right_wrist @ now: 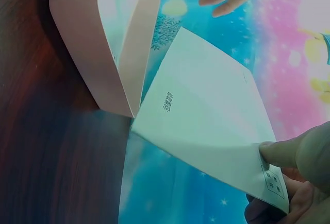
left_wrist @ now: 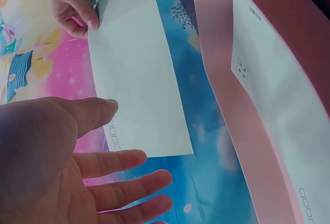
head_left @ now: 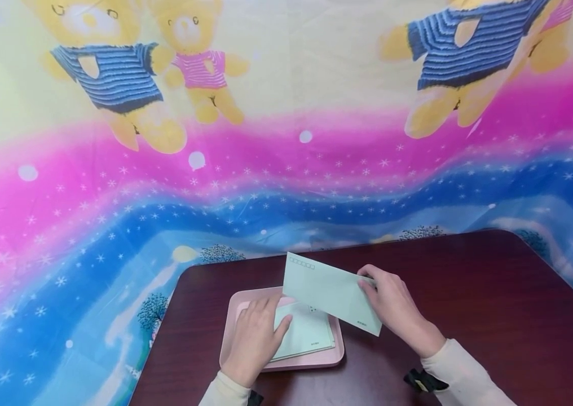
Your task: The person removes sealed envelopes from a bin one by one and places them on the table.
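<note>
A pale green envelope (head_left: 329, 293) with small printed boxes in one corner is tilted in the air, its left part above the tray. My right hand (head_left: 395, 301) pinches it at its upper right corner; thumb and fingers on it show in the right wrist view (right_wrist: 294, 167). My left hand (head_left: 256, 332) hovers at the left side of the pink tray (head_left: 312, 361), fingers extended and holding nothing. In the left wrist view its thumb and fingers are spread close to the envelope (left_wrist: 136, 74). More envelopes (head_left: 304, 332) lie stacked in the tray, partly hidden by the left hand and the raised envelope.
The tray stands on a dark reddish-brown table (head_left: 494, 316) with rounded corners. Behind the table hangs a cloth (head_left: 286, 169) printed with bears, snowflakes and trees. A black bow-like band (head_left: 424, 380) is at the right sleeve.
</note>
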Demonstrator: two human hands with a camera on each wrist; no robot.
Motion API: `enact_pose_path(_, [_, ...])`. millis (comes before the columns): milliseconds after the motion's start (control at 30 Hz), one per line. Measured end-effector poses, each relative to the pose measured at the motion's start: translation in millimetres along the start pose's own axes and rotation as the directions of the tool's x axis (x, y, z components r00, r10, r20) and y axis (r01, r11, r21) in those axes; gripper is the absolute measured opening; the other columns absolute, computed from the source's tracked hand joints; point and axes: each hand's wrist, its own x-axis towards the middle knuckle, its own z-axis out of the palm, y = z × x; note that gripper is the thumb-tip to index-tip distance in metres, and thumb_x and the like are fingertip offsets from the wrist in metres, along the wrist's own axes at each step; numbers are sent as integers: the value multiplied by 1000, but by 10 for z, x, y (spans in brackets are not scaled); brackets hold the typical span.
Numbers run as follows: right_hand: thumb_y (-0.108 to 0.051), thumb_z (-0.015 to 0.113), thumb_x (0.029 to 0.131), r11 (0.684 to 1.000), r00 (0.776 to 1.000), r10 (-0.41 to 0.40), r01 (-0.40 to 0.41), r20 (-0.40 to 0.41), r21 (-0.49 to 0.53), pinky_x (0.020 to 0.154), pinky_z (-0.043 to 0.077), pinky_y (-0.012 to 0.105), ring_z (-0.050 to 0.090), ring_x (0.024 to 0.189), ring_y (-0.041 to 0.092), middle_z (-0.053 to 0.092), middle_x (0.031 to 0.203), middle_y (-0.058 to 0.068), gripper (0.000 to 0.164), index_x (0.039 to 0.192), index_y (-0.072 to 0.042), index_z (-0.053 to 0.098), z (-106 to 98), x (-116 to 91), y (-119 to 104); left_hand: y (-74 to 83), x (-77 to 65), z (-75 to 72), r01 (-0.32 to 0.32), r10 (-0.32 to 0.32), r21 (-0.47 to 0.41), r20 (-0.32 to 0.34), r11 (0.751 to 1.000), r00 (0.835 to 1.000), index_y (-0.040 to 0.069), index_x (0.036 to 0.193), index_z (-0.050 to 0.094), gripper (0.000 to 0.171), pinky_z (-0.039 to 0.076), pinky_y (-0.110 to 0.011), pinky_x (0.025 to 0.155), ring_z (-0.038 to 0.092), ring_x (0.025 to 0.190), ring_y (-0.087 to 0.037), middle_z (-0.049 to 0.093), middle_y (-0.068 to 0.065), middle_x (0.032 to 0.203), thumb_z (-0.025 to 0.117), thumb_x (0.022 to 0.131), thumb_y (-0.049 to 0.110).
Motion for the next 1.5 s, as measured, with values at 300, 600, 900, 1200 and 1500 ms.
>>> enact_pose_path(300, [-9,66,96,1000,1000,-1,1,-8,-21,55,35,26,44,60,13,75,101,12,11,107,-11,68,-120,-65,73,66,29,28,-4,4,-19,-1,1000,1000,11,129,66,45,54,-43,85,66,112,-26,72,-7,122,71,93,37])
enact_pose_path(600, [-10,66,96,999,1000,21,-22,-9,-45,54,33,27,40,58,13,71,87,6,12,108,-12,68,-217,-126,196,197,63,55,-46,46,-18,19,999,999,10,131,64,46,54,-44,86,66,113,-25,71,-7,123,71,93,36])
enact_pose_path(900, [-9,65,97,996,999,15,-18,-35,-88,53,32,26,41,57,13,71,85,7,12,108,-11,67,-332,-187,383,299,93,91,-77,77,-11,58,997,995,12,131,64,46,53,-45,88,66,112,-25,71,-7,120,69,94,38])
enact_pose_path(1200, [-9,64,97,993,998,31,-36,-48,-111,54,35,26,47,59,13,75,101,18,16,112,-8,67,-435,-275,528,412,108,138,-106,106,-4,89,994,990,12,133,63,47,54,-44,89,66,114,-25,71,-8,123,67,95,40])
enact_pose_path(1500, [-10,63,98,986,996,70,-76,-50,-150,51,32,27,41,55,12,73,94,16,16,113,-7,66,-552,-411,821,550,144,197,-155,153,12,83,988,985,13,132,63,46,54,-41,89,66,112,-23,71,-6,120,68,94,40])
